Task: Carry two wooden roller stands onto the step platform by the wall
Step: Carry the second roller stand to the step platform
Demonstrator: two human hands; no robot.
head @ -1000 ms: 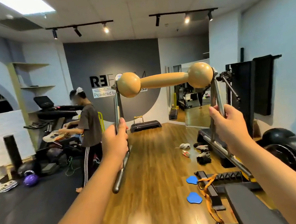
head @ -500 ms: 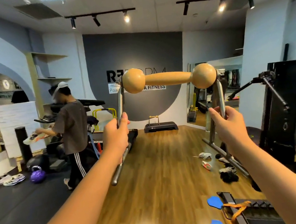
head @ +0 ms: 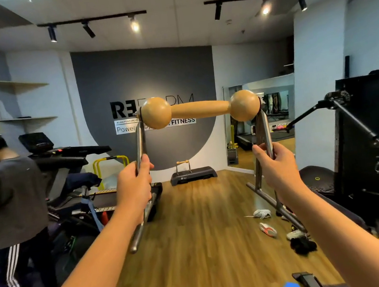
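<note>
Shoes (head: 268, 228) scattered below right grip (head: 278, 172), treadmill (head: 70, 159) beside left grip (head: 136, 188). Roller stand (head: 200, 110) overhead, both grips curled round its metal legs; step platform (head: 192, 175) beyond.

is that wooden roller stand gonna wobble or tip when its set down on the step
Probably stiff: the roller stand has metal uprights, gripped by the left hand and right hand. Its long foot rails should resist tipping. The wooden roller may spin.

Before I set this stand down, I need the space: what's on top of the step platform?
One roller stand already sits on the step platform, left of centre; the top's right part looks bare.
</note>
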